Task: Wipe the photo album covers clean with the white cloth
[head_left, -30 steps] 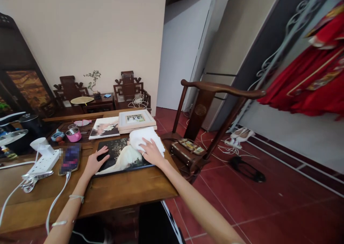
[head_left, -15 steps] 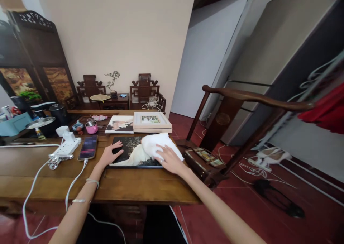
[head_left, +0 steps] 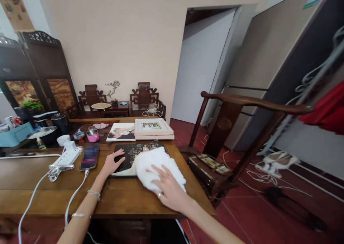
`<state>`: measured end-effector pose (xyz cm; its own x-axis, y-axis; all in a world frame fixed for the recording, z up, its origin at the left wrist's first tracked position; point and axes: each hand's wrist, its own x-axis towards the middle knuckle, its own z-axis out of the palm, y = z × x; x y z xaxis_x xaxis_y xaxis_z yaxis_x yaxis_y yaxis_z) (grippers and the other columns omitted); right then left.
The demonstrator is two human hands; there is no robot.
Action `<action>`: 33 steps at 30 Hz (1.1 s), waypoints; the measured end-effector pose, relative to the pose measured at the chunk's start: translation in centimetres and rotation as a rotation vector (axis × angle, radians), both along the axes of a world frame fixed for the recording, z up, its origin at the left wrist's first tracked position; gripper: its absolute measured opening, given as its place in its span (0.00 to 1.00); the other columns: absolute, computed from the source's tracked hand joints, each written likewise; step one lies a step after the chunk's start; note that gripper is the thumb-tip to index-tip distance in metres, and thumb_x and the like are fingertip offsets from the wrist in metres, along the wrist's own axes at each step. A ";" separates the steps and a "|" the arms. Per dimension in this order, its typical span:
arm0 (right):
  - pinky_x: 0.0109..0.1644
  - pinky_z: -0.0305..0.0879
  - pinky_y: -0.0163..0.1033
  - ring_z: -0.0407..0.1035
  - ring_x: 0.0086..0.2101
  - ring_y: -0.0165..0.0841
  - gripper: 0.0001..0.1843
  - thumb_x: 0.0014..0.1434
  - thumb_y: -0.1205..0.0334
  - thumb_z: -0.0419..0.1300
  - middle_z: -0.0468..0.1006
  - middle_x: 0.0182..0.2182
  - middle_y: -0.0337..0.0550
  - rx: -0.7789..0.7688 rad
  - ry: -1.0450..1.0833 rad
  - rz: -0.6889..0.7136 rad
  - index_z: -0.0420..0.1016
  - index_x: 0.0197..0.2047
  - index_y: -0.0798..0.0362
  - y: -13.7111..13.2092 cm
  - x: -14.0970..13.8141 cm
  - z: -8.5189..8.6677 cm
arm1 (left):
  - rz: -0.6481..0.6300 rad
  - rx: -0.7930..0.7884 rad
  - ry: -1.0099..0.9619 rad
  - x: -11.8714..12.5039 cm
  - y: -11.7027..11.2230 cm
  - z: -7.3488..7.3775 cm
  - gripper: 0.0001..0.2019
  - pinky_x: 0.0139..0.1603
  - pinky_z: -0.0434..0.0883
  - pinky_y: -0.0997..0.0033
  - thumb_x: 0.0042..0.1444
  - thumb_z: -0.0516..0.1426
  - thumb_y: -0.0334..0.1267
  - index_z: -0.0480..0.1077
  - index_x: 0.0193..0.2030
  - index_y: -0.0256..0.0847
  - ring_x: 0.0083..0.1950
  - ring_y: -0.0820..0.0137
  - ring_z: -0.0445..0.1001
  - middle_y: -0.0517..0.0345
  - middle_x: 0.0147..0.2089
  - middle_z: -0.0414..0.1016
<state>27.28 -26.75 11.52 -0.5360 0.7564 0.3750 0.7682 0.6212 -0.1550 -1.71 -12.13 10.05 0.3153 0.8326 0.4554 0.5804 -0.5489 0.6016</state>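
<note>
A dark picture panel (head_left: pixel 137 149) with a figure in a long pale dress lies flat on the wooden table (head_left: pixel 120 197). My left hand (head_left: pixel 114 161) rests on the panel's left side, fingers spread and holding nothing. Under my right hand (head_left: pixel 169 186) is a folded white towel (head_left: pixel 156 159), which it presses down with its palm and fingers. The towel covers the panel's lower right part and hangs over its near edge onto the table.
Behind the panel lie a white photo print (head_left: pixel 120 132) and stacked white frames (head_left: pixel 154 129). A phone (head_left: pixel 89 156), power strip (head_left: pixel 66 156) with cables and pink cup (head_left: pixel 92 135) are at left. A wooden chair (head_left: pixel 223 124) stands at right.
My right hand has drawn the towel toward the near edge, uncovering the panel's upper right part. My left hand stays on the panel. The view has tilted up slightly.
</note>
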 end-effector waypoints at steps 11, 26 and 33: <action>0.57 0.56 0.66 0.56 0.64 0.57 0.22 0.68 0.58 0.47 0.70 0.59 0.68 0.004 -0.003 -0.208 0.75 0.54 0.61 12.9 0.2 0.6 | 0.035 0.002 0.028 0.0 0.7 -0.6 0.22 0.68 0.62 0.53 0.56 0.60 0.50 0.75 0.54 0.43 0.66 0.56 0.67 0.49 0.63 0.71; 0.61 0.56 0.54 0.63 0.60 0.49 0.22 0.68 0.56 0.48 0.69 0.62 0.58 -0.050 -0.019 -0.180 0.73 0.58 0.54 10.9 -0.1 -1.0 | 0.036 -0.046 0.032 0.3 2.2 -2.3 0.18 0.70 0.60 0.56 0.59 0.56 0.44 0.76 0.52 0.40 0.65 0.58 0.68 0.52 0.62 0.72; 0.54 0.57 0.66 0.56 0.62 0.63 0.23 0.68 0.61 0.46 0.74 0.53 0.70 -0.017 -0.013 -0.353 0.73 0.56 0.65 11.2 0.7 -1.7 | 0.077 -0.040 -0.006 -0.1 3.6 -2.8 0.17 0.67 0.65 0.56 0.55 0.58 0.38 0.76 0.51 0.40 0.60 0.58 0.73 0.52 0.57 0.77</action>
